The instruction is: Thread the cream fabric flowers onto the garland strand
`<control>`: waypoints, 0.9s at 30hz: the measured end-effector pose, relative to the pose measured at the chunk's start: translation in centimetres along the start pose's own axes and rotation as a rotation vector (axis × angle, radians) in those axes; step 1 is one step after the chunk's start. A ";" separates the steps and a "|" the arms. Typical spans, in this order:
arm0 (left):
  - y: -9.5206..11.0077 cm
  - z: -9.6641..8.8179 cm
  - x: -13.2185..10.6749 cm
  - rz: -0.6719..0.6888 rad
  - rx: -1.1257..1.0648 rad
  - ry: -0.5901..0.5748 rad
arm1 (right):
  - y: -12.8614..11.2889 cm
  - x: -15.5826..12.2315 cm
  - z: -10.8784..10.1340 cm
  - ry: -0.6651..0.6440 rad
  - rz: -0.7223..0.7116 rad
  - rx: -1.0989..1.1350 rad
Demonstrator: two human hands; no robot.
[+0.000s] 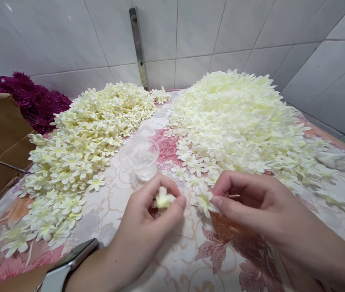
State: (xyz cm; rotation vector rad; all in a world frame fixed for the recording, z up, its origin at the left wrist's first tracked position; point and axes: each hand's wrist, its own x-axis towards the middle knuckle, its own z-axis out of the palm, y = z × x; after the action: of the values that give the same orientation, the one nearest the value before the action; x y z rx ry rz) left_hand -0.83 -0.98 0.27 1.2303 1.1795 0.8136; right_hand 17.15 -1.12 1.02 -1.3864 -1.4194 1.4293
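My left hand (154, 219) is closed, thumb against forefinger, with a small pale flower (163, 199) showing inside the curled fingers. To its right, my right hand (248, 202) pinches one white flower (203, 202) by its edge between thumb and forefinger. The two hands are apart, low over the patterned cloth. Beyond my right hand rises a large heap of white flowers (236, 117), with several loose blooms along its near edge. A second heap of smaller, creamier flowers (90, 125) lies to the left.
Between the heaps, just past my left hand, stand clear plastic cups (143, 158). A cardboard box (2, 142) and purple flowers (32, 99) are at the far left. Behind is a tiled wall (197, 32) with a metal strip (138, 44). A crumpled whitish thing (335, 160) lies at right.
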 end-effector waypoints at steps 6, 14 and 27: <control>0.1 0.0 -0.4 0.206 0.400 -0.078 | 0.4 -0.5 0.9 -0.125 -0.039 -0.064; -0.3 0.2 -0.5 0.374 0.540 -0.015 | 0.3 -0.9 1.5 -0.004 -0.219 -0.296; 0.0 0.3 -0.5 0.351 0.569 -0.023 | 0.8 -0.7 1.5 0.005 -0.327 -0.415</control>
State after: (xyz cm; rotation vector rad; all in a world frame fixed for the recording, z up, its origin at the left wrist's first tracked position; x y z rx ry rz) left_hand -0.69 -1.53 0.37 1.9497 1.2362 0.7328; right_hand 15.99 -2.30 0.16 -1.3139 -1.9136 0.9560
